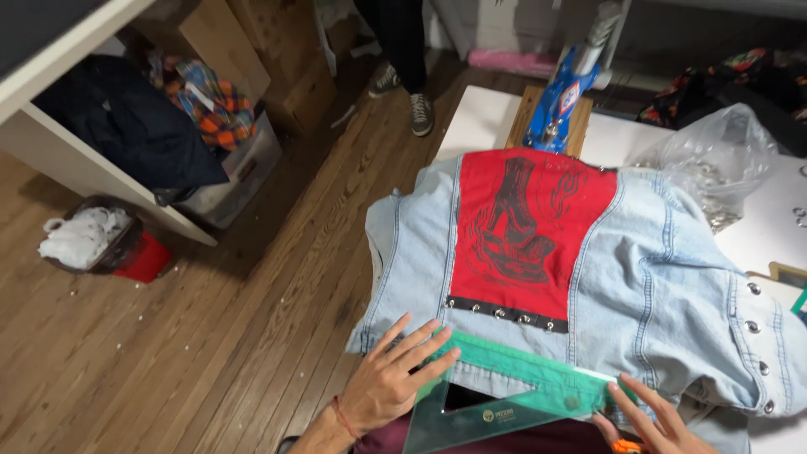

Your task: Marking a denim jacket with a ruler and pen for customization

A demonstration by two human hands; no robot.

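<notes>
Denim jacket (588, 277) lies back-up across the white table (483, 118), frame centre. I see my left hand (391, 382) spread flat on the green triangle ruler (513, 395), lower centre. Right hand (651, 420), fingers extended, touches its right end. Studs line the red patch (530, 227); hem apparently bare.

blue press (572, 88), clear plastic bag (714, 155), red bin (145, 259), cardboard boxes (277, 59)

Off to my left, worn wooden floorboards (210, 336) are running away under a white shelf unit (84, 160) stuffed with dark clothes. A small bin (101, 244) is sitting below it, cardboard boxes (269, 59) stacking up beyond.
</notes>
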